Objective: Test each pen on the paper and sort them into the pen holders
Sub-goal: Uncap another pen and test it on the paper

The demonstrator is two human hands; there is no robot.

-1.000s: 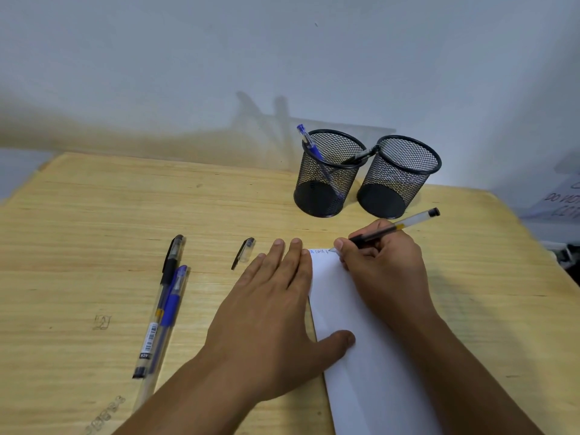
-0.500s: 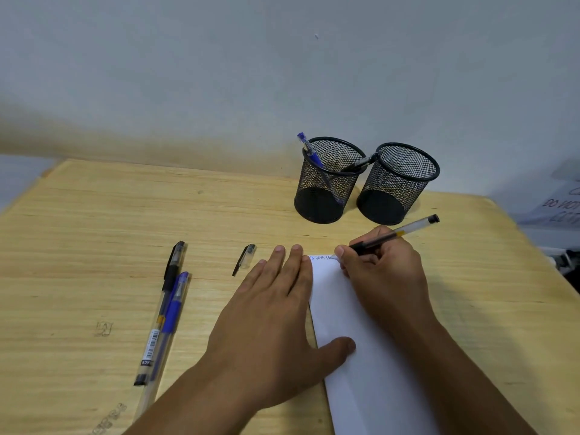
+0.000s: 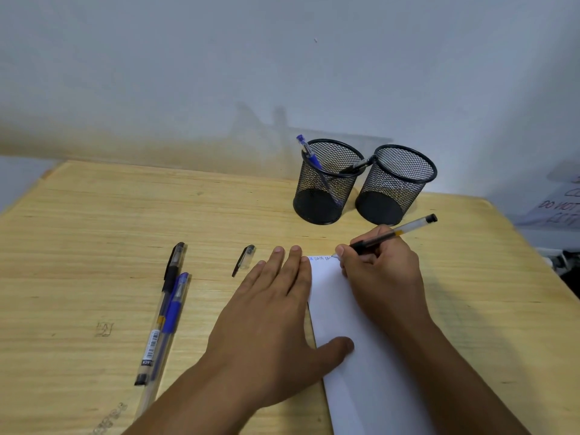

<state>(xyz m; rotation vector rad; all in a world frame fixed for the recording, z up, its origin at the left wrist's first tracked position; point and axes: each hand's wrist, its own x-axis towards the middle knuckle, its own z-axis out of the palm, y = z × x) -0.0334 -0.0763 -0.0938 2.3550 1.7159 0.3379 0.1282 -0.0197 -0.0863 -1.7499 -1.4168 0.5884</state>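
The right hand (image 3: 381, 274) pinches an uncapped black gel pen (image 3: 392, 234) in a writing grip, thumb and fingers clamped around the dark grip sleeve, with the tip on the top edge of the white paper (image 3: 351, 340), where a short line of small blue-looking lettering already runs; the ink colour is too fine to judge with confidence. The left hand (image 3: 276, 315) lies flat with fingers straight and together, its fingertips and thumb pressing the sheet's left edge against the wooden surface (image 3: 94, 215). To finish this test well, keep that flat press firm so the sheet does not skid under the stroke, and write only enough to show whether ink flows cleanly. Then fetch the loose pen cap (image 3: 244, 259), which lies at about ten o'clock from the left hand, and close the pen before sorting. The two mesh pen holders (image 3: 326, 183) (image 3: 395, 186) stand touching at twelve o'clock from the paper; the left one holds a blue pen (image 3: 309, 153) and a dark pen (image 3: 356, 167) leaning on its rim, while the right one looks empty. At nine o'clock a capped black pen (image 3: 163, 312) and a capped blue pen (image 3: 171, 321) lie side by side, seemingly untested.
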